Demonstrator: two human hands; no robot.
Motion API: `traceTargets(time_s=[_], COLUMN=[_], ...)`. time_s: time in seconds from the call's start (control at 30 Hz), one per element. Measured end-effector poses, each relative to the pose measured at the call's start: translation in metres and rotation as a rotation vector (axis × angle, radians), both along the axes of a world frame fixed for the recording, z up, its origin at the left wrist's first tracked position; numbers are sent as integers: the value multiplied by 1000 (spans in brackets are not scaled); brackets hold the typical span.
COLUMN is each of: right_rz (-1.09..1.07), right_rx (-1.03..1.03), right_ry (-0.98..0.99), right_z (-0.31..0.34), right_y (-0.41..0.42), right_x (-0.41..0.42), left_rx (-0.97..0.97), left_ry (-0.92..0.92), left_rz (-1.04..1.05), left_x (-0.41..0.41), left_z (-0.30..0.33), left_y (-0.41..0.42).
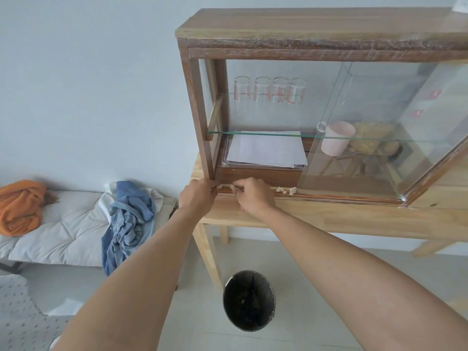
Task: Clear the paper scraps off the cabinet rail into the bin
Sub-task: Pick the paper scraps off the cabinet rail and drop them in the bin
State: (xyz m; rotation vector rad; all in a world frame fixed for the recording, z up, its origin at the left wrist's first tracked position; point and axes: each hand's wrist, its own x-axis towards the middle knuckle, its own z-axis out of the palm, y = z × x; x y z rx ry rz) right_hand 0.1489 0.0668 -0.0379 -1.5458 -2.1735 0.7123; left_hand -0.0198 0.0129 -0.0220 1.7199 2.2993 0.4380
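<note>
My left hand [198, 196] and right hand [253, 195] pinch paper scraps [231, 186] at the cabinet rail's [329, 196] left end; my fingertips are hidden. More scraps [286, 190] lie right, beside the glass door [354, 138]. The bin [248, 300] stands open on clear floor below the surface [329, 219].

You face a plain pale wall [88, 84] filling the upper left of the frame. At left stands a bench with a white quilted cushion [58, 231] (orange cloth [20, 206] and blue clothes [129, 219] heaped on it). Light floor tiles [316, 300] run below a pale wooden table [329, 219].
</note>
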Motion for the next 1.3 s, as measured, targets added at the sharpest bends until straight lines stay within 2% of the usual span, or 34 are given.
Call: traceTargets(time_s=[0.2, 0.5, 0.77, 1.07, 1.3], right_rz=[-41, -44, -38, -36, -4], right_rx=[23, -28, -108, -221, -317], right_ry=[32, 68, 112, 67, -65], right_z=[1, 4, 6, -27, -75], right_y=[-2, -32, -79, -129, -144], right_x=[0, 23, 52, 90, 104], left_rx=[102, 88, 113, -32, -160], left_ry=[-88, -115, -150, -156, -177], left_rz=[32, 44, -39, -94, -98], left_x=[0, 12, 22, 24, 42], left_z=[-3, 1, -4, -37, -81], left_y=[-4, -35, -82, -125, -139])
